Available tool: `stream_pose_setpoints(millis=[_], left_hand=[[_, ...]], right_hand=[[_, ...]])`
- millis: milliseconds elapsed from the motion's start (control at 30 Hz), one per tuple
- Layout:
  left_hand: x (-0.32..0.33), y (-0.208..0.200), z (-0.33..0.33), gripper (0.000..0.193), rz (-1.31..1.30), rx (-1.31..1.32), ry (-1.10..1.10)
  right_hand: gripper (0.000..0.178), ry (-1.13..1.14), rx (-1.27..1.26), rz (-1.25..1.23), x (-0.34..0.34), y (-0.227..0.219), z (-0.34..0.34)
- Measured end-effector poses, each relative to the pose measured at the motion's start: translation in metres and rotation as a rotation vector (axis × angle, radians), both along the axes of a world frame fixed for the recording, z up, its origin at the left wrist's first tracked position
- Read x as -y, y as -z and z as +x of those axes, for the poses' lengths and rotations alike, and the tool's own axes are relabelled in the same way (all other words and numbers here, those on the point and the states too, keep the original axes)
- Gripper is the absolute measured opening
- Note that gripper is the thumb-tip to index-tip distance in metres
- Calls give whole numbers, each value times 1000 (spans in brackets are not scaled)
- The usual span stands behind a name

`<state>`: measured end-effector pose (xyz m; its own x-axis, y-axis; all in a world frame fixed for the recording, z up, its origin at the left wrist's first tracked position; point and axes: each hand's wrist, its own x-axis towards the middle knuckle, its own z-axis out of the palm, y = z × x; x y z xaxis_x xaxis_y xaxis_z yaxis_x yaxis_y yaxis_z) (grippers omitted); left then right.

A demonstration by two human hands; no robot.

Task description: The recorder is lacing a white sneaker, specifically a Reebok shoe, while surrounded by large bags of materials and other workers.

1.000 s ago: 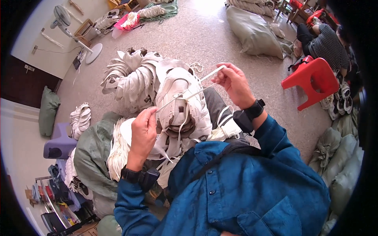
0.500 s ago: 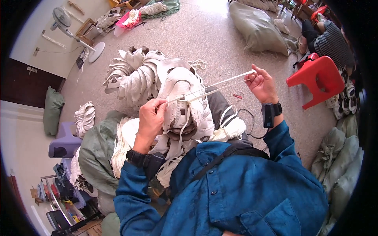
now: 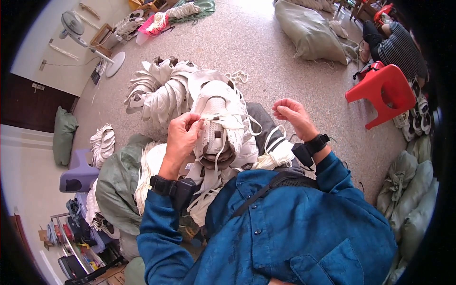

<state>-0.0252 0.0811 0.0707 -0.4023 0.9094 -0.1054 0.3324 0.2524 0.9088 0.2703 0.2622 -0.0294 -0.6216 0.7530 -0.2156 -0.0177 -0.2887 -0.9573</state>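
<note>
A white shoe upper [image 3: 212, 97] with a dark brown collar lies in front of me, at the end of a row of stacked uppers. My left hand [image 3: 184, 135] is at its left side, thumb and fingertips pinched on a flat white shoelace [image 3: 223, 121] that crosses the eyelet area. A slack loop of lace hangs over the upper's right side. To the right, my right hand [image 3: 295, 117] is held in the air, apart from the shoe, its fingers loosely bent and no lace visible in them. A bundle of cream laces [image 3: 276, 156] rests by my lap.
More nested uppers [image 3: 159, 97] curve away to the far left. A red plastic stool [image 3: 380, 90] stands at the right, near a seated person in a striped top [image 3: 401, 50]. A stuffed sack [image 3: 308, 31] lies beyond. At the left are a green sack [image 3: 114, 178] and a purple stool [image 3: 78, 171].
My right hand has let go of the lace and come down toward the shoe. The lace, stretched taut before, now hangs slack. My left hand stays pinched beside the upper.
</note>
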Motion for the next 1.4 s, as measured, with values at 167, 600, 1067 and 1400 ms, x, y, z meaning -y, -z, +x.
stream_pose_setpoints(millis=[167, 600, 1067, 1400], left_hand=[[0, 5, -2, 11, 1, 40, -2], [0, 4, 7, 8, 131, -426, 38], [24, 19, 35, 46, 34, -992, 137], [19, 23, 28, 21, 209, -849, 54]], right_hand=[[20, -33, 18, 30, 7, -3, -6], [12, -219, -104, 941, 83, -67, -96], [22, -366, 292, 1423, 95, -62, -116], [15, -449, 382, 1387, 90, -60, -122]])
